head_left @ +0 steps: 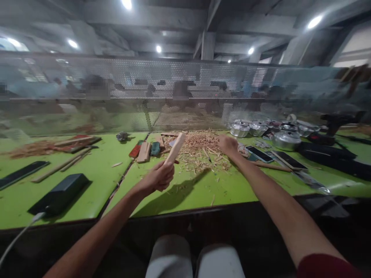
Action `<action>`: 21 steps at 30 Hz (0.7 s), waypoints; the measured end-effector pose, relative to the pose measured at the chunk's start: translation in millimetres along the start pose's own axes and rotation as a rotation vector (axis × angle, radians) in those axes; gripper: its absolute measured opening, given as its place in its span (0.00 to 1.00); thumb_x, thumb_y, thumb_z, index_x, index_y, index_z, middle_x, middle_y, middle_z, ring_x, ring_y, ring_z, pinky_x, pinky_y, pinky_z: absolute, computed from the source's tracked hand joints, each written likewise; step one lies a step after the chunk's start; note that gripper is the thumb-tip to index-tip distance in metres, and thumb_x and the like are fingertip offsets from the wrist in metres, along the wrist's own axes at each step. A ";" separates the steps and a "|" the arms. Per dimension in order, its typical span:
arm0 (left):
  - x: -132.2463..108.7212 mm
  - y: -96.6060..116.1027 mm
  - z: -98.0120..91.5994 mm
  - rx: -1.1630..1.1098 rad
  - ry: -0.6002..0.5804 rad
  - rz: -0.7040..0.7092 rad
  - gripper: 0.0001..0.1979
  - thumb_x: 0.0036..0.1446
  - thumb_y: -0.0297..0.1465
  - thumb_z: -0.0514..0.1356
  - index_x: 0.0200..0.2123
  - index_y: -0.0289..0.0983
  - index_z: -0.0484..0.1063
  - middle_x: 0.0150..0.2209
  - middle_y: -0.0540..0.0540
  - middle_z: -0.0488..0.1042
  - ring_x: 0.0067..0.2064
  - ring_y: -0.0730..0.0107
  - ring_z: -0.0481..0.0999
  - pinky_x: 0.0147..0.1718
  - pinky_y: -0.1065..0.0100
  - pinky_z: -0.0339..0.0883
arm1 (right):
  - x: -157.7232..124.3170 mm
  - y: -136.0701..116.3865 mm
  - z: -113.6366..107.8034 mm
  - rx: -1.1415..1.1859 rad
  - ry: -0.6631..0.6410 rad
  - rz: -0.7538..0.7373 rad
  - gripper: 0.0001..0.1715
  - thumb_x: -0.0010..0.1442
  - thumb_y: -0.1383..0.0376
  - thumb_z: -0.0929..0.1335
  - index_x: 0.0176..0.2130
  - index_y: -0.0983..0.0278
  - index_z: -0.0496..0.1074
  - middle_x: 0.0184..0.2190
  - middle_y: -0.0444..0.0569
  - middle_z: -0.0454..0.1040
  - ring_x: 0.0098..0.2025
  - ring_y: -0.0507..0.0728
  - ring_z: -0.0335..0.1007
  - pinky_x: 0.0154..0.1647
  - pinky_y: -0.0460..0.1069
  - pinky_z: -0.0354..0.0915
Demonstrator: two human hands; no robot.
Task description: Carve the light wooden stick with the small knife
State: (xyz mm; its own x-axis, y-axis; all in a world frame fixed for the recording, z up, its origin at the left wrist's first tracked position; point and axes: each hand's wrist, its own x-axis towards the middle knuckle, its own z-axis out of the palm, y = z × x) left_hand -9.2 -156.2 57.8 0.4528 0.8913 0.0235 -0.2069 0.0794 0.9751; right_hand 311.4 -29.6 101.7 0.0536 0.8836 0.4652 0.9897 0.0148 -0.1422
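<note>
My left hand (160,175) is wrapped round the lower end of a pale flat wooden stick (176,148), held tilted above the green table. The stick's upper end points away from me, a little to the right. My right hand (228,145) is closed, knuckles up, at the right edge of a heap of wood shavings (203,143). Its fingertips are turned away, so whatever they may hold is hidden. Left of the stick lie a wooden block (144,152), a red block (135,150) and a dark green piece (155,148).
Phones (259,154) and a wooden rod (271,166) lie right of my right hand, with several foil-like metal bowls (286,139) behind. A black box (59,195) with a white cable stands at left. A perforated screen (179,112) borders the table's far side.
</note>
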 end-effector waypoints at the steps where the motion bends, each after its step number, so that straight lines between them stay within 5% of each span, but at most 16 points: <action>1: -8.9 -1.7 0.0 -0.016 0.033 0.008 0.18 0.65 0.46 0.62 0.48 0.39 0.67 0.25 0.59 0.56 0.18 0.84 0.48 0.12 0.81 0.44 | -4.0 -1.2 -2.7 0.005 -0.002 -0.015 0.22 0.71 0.70 0.60 0.48 0.67 0.82 0.48 0.63 0.81 0.46 0.60 0.75 0.42 0.48 0.61; 7: -41.8 -26.1 22.9 -0.087 0.053 0.034 0.20 0.65 0.47 0.62 0.50 0.40 0.65 0.25 0.59 0.59 0.17 0.83 0.49 0.11 0.80 0.48 | -56.1 -64.0 -22.8 0.237 -0.080 -0.224 0.20 0.73 0.56 0.61 0.51 0.57 0.78 0.45 0.53 0.82 0.43 0.60 0.75 0.40 0.49 0.64; 11: -56.5 -38.0 45.5 -0.110 0.080 0.011 0.21 0.62 0.48 0.64 0.45 0.40 0.63 0.25 0.59 0.62 0.15 0.84 0.51 0.10 0.78 0.52 | -92.8 -105.5 -32.0 0.135 -0.153 -0.260 0.17 0.69 0.60 0.64 0.47 0.62 0.79 0.42 0.53 0.82 0.42 0.60 0.76 0.38 0.48 0.61; 21: -66.9 -62.8 72.3 -0.065 0.235 -0.022 0.22 0.60 0.51 0.64 0.42 0.43 0.59 0.23 0.62 0.59 0.14 0.83 0.52 0.11 0.78 0.49 | -112.6 -129.2 -22.1 -0.051 -0.246 -0.231 0.19 0.66 0.70 0.63 0.46 0.73 0.81 0.44 0.67 0.82 0.46 0.65 0.79 0.43 0.50 0.67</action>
State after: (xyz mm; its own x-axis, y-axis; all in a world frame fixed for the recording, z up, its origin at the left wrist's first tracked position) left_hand 36.2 -253.1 10.9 0.2449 0.9679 -0.0571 -0.2582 0.1219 0.9584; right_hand 180.4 -141.4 87.0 -0.1999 0.9463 0.2540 0.9777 0.2095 -0.0110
